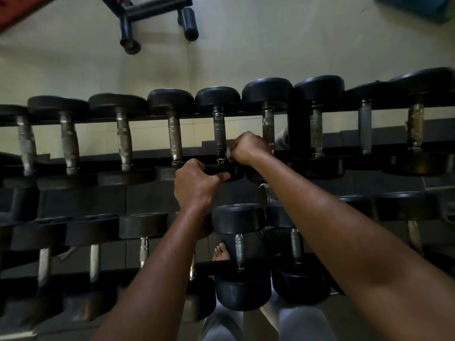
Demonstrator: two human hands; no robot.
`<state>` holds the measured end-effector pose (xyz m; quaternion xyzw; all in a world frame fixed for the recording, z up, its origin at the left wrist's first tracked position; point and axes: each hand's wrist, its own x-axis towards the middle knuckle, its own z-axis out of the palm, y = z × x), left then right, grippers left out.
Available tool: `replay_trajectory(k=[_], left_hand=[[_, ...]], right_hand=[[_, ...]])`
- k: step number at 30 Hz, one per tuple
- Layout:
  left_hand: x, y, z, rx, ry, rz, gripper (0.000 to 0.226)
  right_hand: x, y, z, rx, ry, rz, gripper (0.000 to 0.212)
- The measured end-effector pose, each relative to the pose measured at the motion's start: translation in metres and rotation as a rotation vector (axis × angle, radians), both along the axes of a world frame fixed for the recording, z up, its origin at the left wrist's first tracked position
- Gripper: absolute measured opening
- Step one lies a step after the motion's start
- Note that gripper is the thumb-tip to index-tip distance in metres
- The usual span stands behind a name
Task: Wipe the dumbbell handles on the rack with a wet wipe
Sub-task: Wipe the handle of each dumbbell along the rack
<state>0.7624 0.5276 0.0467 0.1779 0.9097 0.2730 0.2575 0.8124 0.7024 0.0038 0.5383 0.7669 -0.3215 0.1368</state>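
Note:
A two-tier rack (pixel 103 120) holds rows of black dumbbells with worn metal handles. My right hand (pixel 248 148) is curled around a small white wet wipe (pixel 229 153) and presses it against the near end of a dark dumbbell handle (pixel 219 134) in the middle of the upper row. My left hand (pixel 194 184) grips the near black head (pixel 231 172) of that same dumbbell, fingers curled over its top edge. Most of the wipe is hidden inside my fist.
Several more dumbbells fill the lower tier (pixel 237 244) under my forearms. A bare foot (pixel 220 252) shows between them on the dark floor. Behind the rack, on pale tiles, stands a dark bench frame (pixel 157 13), and a teal mat (pixel 418 6) lies at the far right.

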Motion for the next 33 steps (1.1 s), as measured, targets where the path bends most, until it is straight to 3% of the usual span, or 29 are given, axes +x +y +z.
replay_trajectory(k=[7,15,17,19,25,28,33], left_hand=[[0.000,-0.001,-0.006,0.009,-0.013,0.021,0.053],[0.004,-0.004,-0.012,0.042,-0.023,0.034,0.058],[0.004,-0.005,-0.011,0.056,-0.033,0.048,0.057],[0.005,-0.005,-0.011,0.073,-0.051,0.074,0.054],[0.015,-0.013,-0.021,0.137,-0.023,0.117,0.054],[0.015,-0.014,-0.021,0.151,-0.021,0.120,0.052],[0.017,-0.015,-0.018,0.162,-0.035,0.158,0.053]], right_hand=[[-0.004,0.015,0.004,-0.421,0.356,-0.428,0.021],[-0.038,0.026,0.031,-0.508,0.652,-0.723,0.014],[-0.037,0.023,0.030,-0.412,0.651,-0.712,0.016],[-0.031,0.013,0.032,-0.212,0.661,-0.488,0.012],[-0.030,0.021,0.030,0.658,0.508,0.654,0.010],[-0.042,0.032,0.035,0.831,0.322,0.901,0.017],[-0.057,0.030,0.055,0.840,-0.023,1.048,0.026]])
